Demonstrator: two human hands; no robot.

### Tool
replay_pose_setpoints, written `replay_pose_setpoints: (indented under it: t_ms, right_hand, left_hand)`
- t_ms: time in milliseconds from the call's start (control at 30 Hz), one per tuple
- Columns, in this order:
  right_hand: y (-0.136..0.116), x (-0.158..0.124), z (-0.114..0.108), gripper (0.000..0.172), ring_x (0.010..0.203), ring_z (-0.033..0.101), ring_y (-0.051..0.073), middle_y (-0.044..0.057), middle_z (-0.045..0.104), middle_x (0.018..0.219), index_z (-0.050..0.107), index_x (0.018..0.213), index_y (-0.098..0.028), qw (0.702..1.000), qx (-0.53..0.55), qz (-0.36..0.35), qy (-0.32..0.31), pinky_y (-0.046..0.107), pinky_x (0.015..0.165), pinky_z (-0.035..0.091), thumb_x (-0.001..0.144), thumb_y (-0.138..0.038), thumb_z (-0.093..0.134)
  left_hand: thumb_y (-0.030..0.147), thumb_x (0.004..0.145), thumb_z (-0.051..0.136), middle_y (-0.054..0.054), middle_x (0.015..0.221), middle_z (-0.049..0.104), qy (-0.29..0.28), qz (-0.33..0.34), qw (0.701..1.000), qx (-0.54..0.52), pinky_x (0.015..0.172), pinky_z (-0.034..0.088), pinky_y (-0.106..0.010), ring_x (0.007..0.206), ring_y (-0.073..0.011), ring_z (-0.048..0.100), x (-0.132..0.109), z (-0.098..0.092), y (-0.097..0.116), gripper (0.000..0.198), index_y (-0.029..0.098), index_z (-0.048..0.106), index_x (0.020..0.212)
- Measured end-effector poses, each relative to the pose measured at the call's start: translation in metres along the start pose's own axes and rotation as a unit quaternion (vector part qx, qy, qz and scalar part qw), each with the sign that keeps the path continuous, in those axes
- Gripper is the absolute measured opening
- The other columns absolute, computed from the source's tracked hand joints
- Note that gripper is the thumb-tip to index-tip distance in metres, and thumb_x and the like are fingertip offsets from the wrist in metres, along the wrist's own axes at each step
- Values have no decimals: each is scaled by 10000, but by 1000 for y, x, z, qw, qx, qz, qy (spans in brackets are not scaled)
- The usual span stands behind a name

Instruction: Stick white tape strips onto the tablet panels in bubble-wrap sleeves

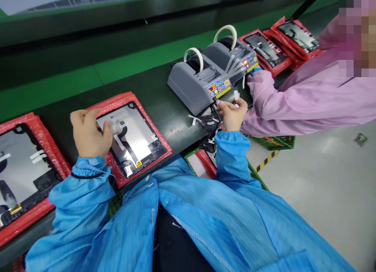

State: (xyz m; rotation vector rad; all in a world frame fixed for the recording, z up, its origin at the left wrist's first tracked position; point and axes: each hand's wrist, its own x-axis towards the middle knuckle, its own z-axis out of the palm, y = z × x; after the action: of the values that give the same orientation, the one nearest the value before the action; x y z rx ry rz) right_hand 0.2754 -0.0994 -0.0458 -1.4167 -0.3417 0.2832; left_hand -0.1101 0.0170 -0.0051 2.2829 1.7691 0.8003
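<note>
My left hand [90, 135] hovers at the left edge of a tablet screen panel [138, 127], fingers bent. By its thumb is a blurred whitish, translucent piece [116, 127]; I cannot tell whether it is tape or a finger cover. The panel lies on red bubble wrap [126, 182], with a black flex cable [125, 141] and white strips on it. My right hand [234, 113] is closed, fingertips together, at the front of the nearer grey tape dispenser [199, 84]. A short white strip of tape [236, 95] stands up at its fingers.
Another panel [23, 170] on red wrap lies at left. A second tape dispenser [229, 53] stands behind the first, near a co-worker's pink sleeve [293, 103]. More wrapped panels [264, 49] lie beyond. Black cables with tape scraps [208, 123] hang at the table edge, above a green crate [192, 158].
</note>
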Motion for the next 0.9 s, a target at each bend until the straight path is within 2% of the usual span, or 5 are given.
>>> replay_pose_setpoints:
  t_ms: [133,367,533,733,900]
  right_hand:
    - [-32,-39,2,550,715,676,98,-96,677,776,415,1061,-284,998,7,-28,-49,223,735,546,698,-85,777]
    - [-62,-112,60,549,755,703,96,27,741,1121,530,1156,-248,937,85,201,-273,213,668,587,718,-104,830]
    - [-51,-127,95,562,747,708,92,7,738,1093,546,1168,-241,894,77,238,-373,204,658,597,712,-100,843]
    - [-42,-121,110,565,774,716,92,-15,736,1041,536,1166,-253,896,77,257,-353,215,724,611,717,-105,844]
    - [-28,-118,115,624,770,709,91,-48,713,1004,516,1120,-260,879,60,238,-409,219,710,592,641,-57,860]
  left_hand:
    - [337,830,594,-94,967,691,-40,80,989,-117,779,525,-351,732,-190,564,-3,-1,17,297,171,727,1038]
    - [572,837,724,-58,870,708,-183,173,905,-342,867,502,-336,844,-198,628,-3,15,64,371,202,736,875]
    - [492,898,672,-34,790,677,-190,164,904,-347,888,484,-347,815,-190,619,-5,25,51,328,193,671,763]
    - [376,884,660,-13,762,667,-180,68,919,-344,807,483,-301,793,-179,609,-10,26,34,233,191,645,742]
    - [368,869,690,-4,753,666,-190,47,913,-357,799,486,-293,788,-173,615,-9,29,33,229,189,647,734]
